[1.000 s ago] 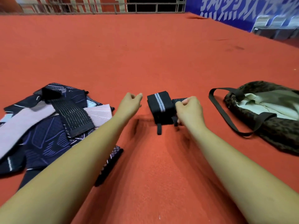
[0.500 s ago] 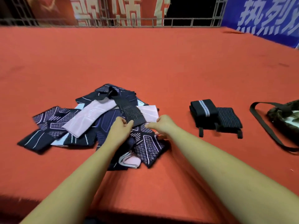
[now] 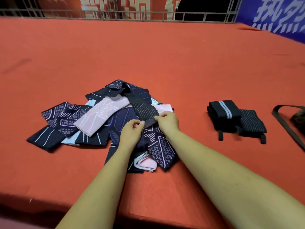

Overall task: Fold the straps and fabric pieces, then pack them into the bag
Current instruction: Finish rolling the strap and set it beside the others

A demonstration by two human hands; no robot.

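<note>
A heap of dark patterned and pink fabric pieces (image 3: 69,123) lies on the red surface in front of me. A long black ribbed strap (image 3: 142,106) runs across the top of the heap. My left hand (image 3: 132,131) and my right hand (image 3: 167,120) both pinch the strap's near end, one at each corner. To the right, apart from the heap, rest two folded black straps: one with a grey stripe (image 3: 222,112) and a ribbed one (image 3: 251,123) beside it. The bag (image 3: 298,119) shows only at the right edge, its black handle loop (image 3: 283,124) lying flat.
The red surface (image 3: 148,55) stretches far back to a metal railing (image 3: 148,15). Its near edge (image 3: 49,202) drops off just below my forearms. A blue banner (image 3: 272,15) stands at the back right.
My hands left the folded straps on the right, moved left to the heap, and took hold of the near end of the black ribbed strap. The view swung left, so the bag is mostly out of frame.
</note>
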